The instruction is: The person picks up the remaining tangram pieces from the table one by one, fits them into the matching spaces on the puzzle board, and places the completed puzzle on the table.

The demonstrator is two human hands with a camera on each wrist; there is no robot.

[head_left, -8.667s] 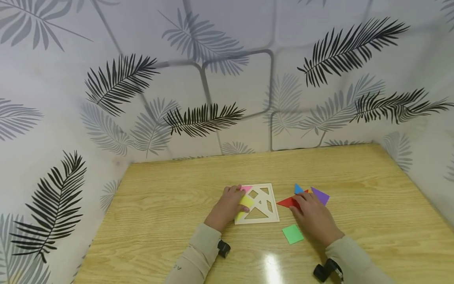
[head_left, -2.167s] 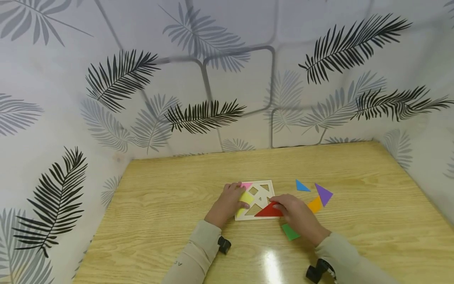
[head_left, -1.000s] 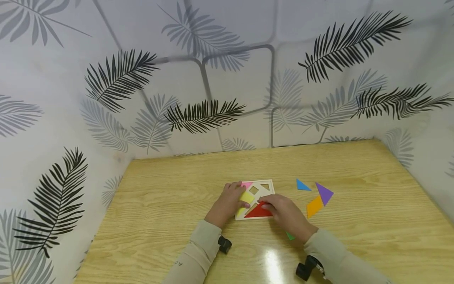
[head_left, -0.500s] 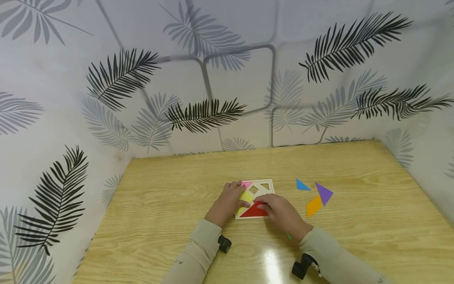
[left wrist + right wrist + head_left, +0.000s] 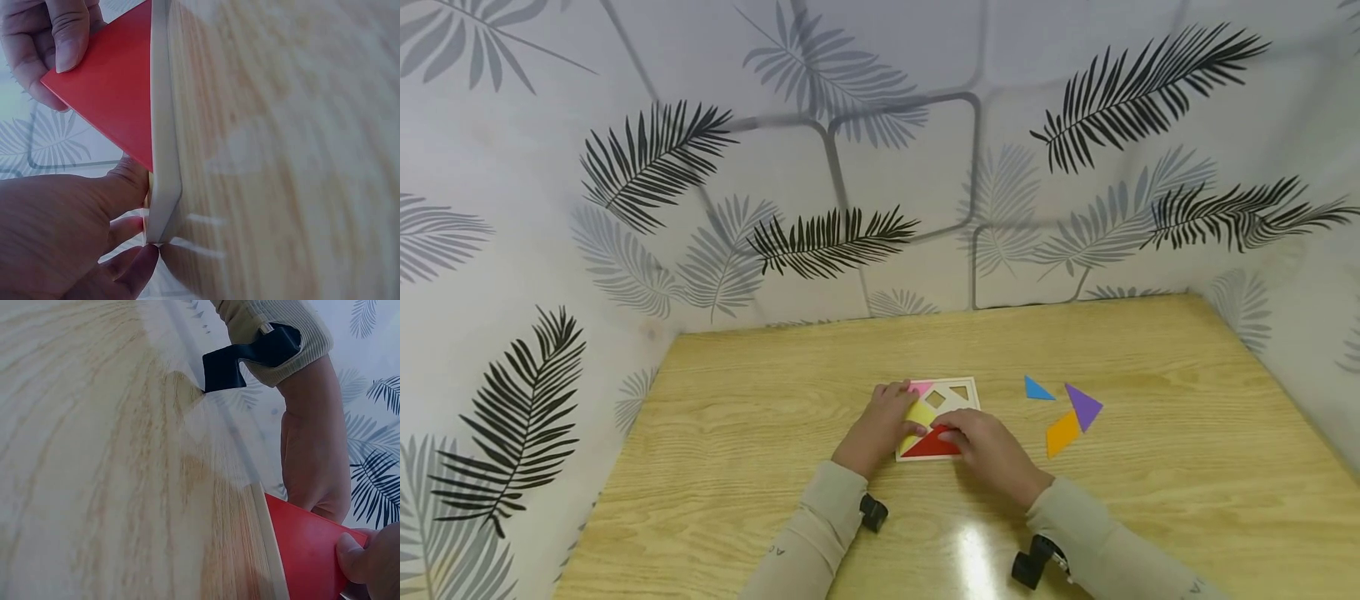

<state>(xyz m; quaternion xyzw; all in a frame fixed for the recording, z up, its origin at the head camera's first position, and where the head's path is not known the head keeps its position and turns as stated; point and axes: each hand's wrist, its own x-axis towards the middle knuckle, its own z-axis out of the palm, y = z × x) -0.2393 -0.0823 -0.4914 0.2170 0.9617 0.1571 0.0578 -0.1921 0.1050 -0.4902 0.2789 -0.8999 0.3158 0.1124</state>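
A pale tangram board point(image 5: 977, 393) lies on the table, holding a pink piece point(image 5: 921, 387) and a yellow piece point(image 5: 919, 413). My left hand point(image 5: 878, 427) grips the board's left side, thumb on top and fingertips at its edge. Between the thumb and fingers of my right hand point(image 5: 992, 452) is a red triangle point(image 5: 929, 444). Its long edge lies along the board's front rim, and its pinched tip is raised, as the red triangle point(image 5: 119, 94) shows in the left wrist view. A square and a triangular recess show at the board's back.
To the right of the board lie a blue triangle point(image 5: 1038, 389), a purple triangle point(image 5: 1083, 407) and an orange parallelogram point(image 5: 1063, 434). The wooden table point(image 5: 760, 417) meets a leaf-patterned backdrop point(image 5: 887, 167) behind and at both sides.
My right hand has picked up the red triangle from the right and brought it left over the board, lately sliding it toward the front left corner. The green square is now hidden by the right arm.
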